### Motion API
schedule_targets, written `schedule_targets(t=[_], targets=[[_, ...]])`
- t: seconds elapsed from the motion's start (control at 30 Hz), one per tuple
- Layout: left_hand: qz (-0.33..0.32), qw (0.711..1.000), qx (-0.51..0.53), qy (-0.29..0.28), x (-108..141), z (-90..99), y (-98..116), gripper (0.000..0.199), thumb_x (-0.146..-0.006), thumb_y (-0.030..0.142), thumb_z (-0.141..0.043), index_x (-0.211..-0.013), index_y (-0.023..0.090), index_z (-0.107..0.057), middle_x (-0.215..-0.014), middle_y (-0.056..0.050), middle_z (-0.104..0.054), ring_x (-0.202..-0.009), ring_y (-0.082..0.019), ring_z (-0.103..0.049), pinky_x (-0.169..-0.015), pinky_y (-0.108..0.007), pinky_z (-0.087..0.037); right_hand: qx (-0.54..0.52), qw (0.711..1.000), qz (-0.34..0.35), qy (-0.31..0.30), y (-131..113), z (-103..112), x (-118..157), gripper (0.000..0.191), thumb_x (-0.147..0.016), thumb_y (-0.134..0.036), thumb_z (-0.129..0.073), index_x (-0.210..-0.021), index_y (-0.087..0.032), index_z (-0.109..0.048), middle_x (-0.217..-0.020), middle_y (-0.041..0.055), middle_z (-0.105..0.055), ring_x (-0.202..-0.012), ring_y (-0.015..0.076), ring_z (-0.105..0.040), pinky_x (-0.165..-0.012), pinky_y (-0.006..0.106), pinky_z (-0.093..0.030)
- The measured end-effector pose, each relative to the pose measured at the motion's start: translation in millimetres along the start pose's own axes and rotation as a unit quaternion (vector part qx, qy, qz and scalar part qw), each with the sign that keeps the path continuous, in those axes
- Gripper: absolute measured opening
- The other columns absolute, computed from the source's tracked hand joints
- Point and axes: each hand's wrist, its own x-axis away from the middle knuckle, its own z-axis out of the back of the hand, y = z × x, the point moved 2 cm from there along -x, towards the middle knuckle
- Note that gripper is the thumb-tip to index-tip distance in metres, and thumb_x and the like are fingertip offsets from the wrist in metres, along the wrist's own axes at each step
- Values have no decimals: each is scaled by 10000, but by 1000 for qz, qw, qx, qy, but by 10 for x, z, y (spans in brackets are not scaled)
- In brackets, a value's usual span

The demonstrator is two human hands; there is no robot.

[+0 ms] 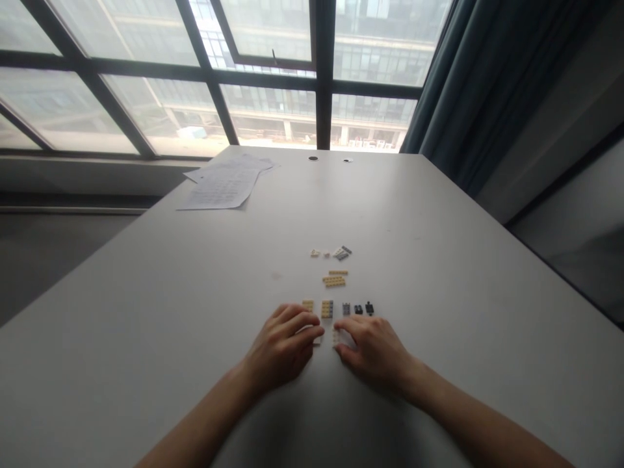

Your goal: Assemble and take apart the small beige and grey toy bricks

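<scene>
At the near part of the table, my left hand (pixel 285 341) curls its fingers over a white toy building brick (pixel 317 340), which is mostly hidden beneath them. Across a small gap, my right hand (pixel 373 346) pinches a white studded building brick (pixel 336 337) between thumb and fingertips. Just beyond my left fingers lies a tan studded plate (pixel 307 304), and beside it a tan and grey studded block (pixel 327 309). Beyond my right fingers sit a grey piece (pixel 346 309), a black piece (pixel 358 309) and a black piece with projecting ends (pixel 369 308).
Farther out lie several long tan plates (pixel 335 281), small white pieces (pixel 314 253) and a group of grey and white plates (pixel 342 253). Printed papers (pixel 224 185) rest at the far left of the white table (pixel 414 260). A window and dark curtain (pixel 458 91) stand behind.
</scene>
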Motion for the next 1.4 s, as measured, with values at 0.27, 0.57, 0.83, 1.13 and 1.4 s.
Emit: schedule_targets(t=[0.27, 0.57, 0.83, 1.13, 1.4], targets=[[-21, 1000, 3, -21, -18, -3, 67, 261, -780, 83, -529, -996, 202, -612, -931, -67, -670, -903, -206, -572, -787, -358, -458, -33, 999, -10, 35, 42, 6, 0, 301, -801, -284, -635, -1092, -207, -641, -968, 64, -709, -849, 206, -653, -746, 280, -440], [-3, 998, 14, 56, 76, 21, -25, 240, -781, 67, -540, -976, 190, -606, -931, -72, -667, -900, -196, -570, -788, -352, -463, -41, 988, -90, 121, 272, 461, -76, 226, -797, -288, -643, -1003, -201, -679, -657, -18, -591, -598, 142, -542, -603, 256, -392], [24, 993, 0, 111, 140, 21, -74, 281, -783, 16, -517, -978, 194, -614, -1061, -100, -611, -931, -193, -566, -788, -342, -487, 34, 985, -77, 153, 686, 596, -651, 234, -799, -182, -608, -1028, -192, -660, -900, 21, -632, -661, 125, -550, -701, 271, -424], [49, 991, 3, 121, 150, 2, -103, 319, -757, -36, -510, -973, 182, -594, -1049, -92, -587, -933, -190, -541, -793, -347, -479, 147, 985, -23, 83, 717, 461, -1266, 336, -863, -172, -546, -1192, -220, -598, -1150, 70, -579, -990, 195, -582, -834, 289, -446], [46, 992, 6, 116, 165, -4, -95, 314, -767, -29, -516, -985, 187, -583, -1050, -90, -583, -939, -191, -536, -797, -353, -475, 189, 981, 27, 19, 772, 445, -1390, 340, -850, -130, -541, -1150, -263, -627, -1243, 66, -545, -1068, 227, -533, -858, 320, -438]])
